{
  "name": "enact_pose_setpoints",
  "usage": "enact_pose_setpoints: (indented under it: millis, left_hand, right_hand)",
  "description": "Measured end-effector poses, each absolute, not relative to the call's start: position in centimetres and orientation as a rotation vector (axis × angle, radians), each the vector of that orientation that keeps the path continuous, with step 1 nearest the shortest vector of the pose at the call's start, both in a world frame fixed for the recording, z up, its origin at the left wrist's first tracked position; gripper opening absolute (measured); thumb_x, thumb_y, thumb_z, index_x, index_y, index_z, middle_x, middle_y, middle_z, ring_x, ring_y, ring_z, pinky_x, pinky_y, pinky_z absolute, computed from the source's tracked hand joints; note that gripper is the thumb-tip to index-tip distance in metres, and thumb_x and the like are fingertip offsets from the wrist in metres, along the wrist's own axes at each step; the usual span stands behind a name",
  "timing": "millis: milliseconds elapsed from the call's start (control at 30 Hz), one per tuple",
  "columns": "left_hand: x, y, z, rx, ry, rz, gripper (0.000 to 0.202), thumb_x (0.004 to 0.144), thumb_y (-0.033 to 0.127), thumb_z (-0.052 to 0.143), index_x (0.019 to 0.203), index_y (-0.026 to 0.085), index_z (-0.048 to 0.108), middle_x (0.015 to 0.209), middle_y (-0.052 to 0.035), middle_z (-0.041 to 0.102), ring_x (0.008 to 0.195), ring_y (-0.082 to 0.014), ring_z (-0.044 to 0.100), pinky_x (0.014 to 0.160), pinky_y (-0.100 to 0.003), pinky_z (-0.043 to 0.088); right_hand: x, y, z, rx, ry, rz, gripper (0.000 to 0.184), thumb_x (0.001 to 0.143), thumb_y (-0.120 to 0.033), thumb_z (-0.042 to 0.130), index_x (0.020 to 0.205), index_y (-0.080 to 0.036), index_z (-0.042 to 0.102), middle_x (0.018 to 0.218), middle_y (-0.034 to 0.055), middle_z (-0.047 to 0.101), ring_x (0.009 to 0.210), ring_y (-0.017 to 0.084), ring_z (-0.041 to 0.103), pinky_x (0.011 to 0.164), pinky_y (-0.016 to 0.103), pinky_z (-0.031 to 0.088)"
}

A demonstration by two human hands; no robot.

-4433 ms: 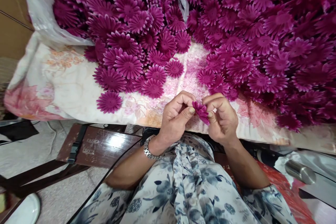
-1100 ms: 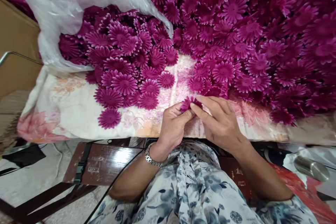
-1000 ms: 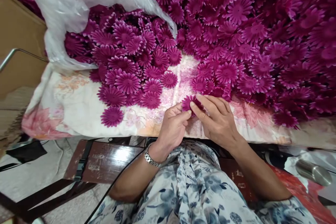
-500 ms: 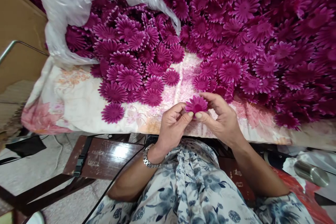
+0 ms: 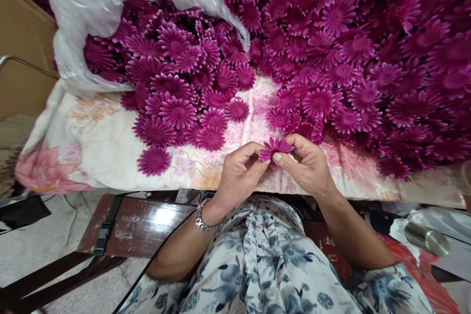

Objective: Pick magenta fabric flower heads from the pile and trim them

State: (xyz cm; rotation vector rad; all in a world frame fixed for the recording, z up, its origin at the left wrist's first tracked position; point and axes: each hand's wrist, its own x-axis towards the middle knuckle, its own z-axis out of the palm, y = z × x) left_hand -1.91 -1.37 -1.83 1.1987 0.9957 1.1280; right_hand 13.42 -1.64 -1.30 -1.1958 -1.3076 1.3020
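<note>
A single magenta artificial flower head (image 5: 275,147) is pinched between my two hands, just above the near edge of the cloth. My left hand (image 5: 243,171) has thumb and forefinger closed at its left side. On the right side, my right hand (image 5: 307,164) grips the petals, with the thumb pressed near the centre. The fingers hide the lower part of the flower. Ahead on the left lies a heap of similar flower heads (image 5: 176,113), one of them apart at the front (image 5: 153,160). A much larger pile (image 5: 342,73) spreads across the right.
A white plastic bag (image 5: 84,24) lies open around the left heap. The floral cloth (image 5: 106,142) beneath carries magenta specks. A wooden bench (image 5: 147,225) stands below left; a metal cylinder (image 5: 427,238) and red plastic (image 5: 408,265) lie at lower right. Cardboard (image 5: 25,44) borders the left.
The flower head has turned and tilted between my fingers, its petals now fanned differently. My right fingers have shifted their hold on it. The whole view has moved slightly.
</note>
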Motion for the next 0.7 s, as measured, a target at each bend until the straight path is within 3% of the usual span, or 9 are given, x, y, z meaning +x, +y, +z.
enact_pose_setpoints:
  millis: [267,500,700]
  left_hand:
    - [-2.5,-0.5,-1.4,1.396,1.005,1.011,0.006,0.075,0.017,0.059,0.07,0.017,0.062,0.062,0.0012,0.055,0.057,-0.0107,0.048,0.056,-0.022,0.038]
    - [-2.1,0.2,-1.5,1.091,0.907,0.985,0.01,0.072,0.022,0.064,0.065,0.016,0.058,0.061,0.0016,0.053,0.057,-0.0101,0.048,0.056,-0.022,0.041]
    - [-2.3,0.2,-1.5,1.106,0.939,1.027,0.013,0.073,0.026,0.066,0.069,0.016,0.06,0.064,0.0007,0.053,0.06,-0.0104,0.047,0.058,-0.022,0.039]
  right_hand:
    - [13.6,-1.0,-1.3,-1.158,-1.377,1.328,0.016,0.078,-0.033,0.065,0.082,-0.02,0.057,0.07,-0.003,0.058,0.064,0.009,0.053,0.061,0.022,0.044]
    - [13.9,-0.1,-0.8,-1.162,-1.456,1.289,0.016,0.079,-0.034,0.064,0.08,-0.018,0.059,0.067,-0.0023,0.059,0.059,0.009,0.053,0.056,0.022,0.043]
    - [13.7,0.2,-0.6,-1.283,-1.653,1.028,0.025,0.084,-0.041,0.056,0.072,-0.018,0.054,0.062,-0.0032,0.053,0.058,0.009,0.048,0.055,0.022,0.038]
